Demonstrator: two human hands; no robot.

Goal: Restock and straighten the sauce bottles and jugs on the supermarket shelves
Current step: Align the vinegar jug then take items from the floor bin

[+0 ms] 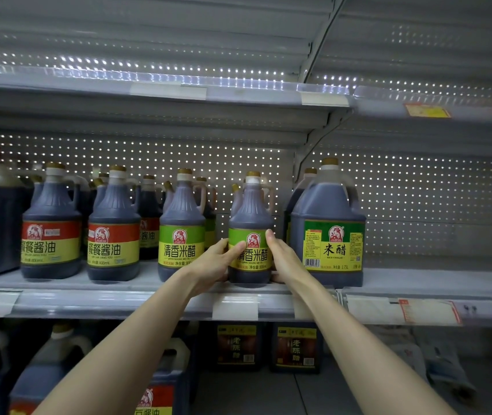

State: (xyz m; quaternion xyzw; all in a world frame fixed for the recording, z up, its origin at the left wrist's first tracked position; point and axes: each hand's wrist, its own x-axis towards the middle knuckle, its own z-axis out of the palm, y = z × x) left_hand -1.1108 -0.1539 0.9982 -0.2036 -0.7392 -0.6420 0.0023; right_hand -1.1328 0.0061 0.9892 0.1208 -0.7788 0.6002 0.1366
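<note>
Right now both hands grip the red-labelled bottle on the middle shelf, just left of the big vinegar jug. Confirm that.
One thing is off: the colour. The head view shows the left hand and right hand gripping the green-labelled bottle, not a red-labelled one, on the middle shelf, just left of the big vinegar jug.

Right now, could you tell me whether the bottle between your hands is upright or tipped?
Upright: the bottle stands flat on the shelf, cap straight above its base, left hand and right hand holding its sides.
</note>
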